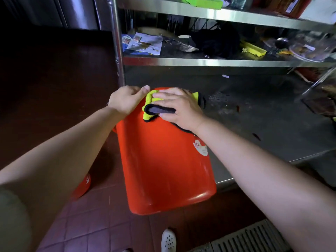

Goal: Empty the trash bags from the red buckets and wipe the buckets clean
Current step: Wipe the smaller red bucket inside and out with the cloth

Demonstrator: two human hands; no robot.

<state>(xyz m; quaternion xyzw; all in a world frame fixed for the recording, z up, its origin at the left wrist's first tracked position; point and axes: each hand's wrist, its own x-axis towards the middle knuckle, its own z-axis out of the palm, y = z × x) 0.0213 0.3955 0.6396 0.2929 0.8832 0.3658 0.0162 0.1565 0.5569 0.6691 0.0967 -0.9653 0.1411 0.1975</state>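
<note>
Right grip: the right hand (177, 108) lies palm-down with fingers spread flat, pressing the yellow cloth (151, 104) against the bucket wall; nothing is clenched.
Left grip: the left hand (127, 100) grasps the far end of the red bucket (163, 160), fingers curled over its edge, thumb just beside the cloth.
Bucket position: tipped on its side, one end toward the steel shelf unit (200, 61), the other toward the viewer above the tiled floor (87, 224); what bears it underneath is hidden.
Risk, slip: a hard wiping stroke may likely roll or slide the bucket if the left grip loosens.
Risk, cloth: the black-edged fold (160, 110) stands bunched, so the flat palm may skate over it and miss patches.
Bucket surface: glossy orange-red plastic with faint scuffs and a round pale sticker (201, 147).
Second bucket: a red rim (82, 186) shows under the left forearm.
</note>
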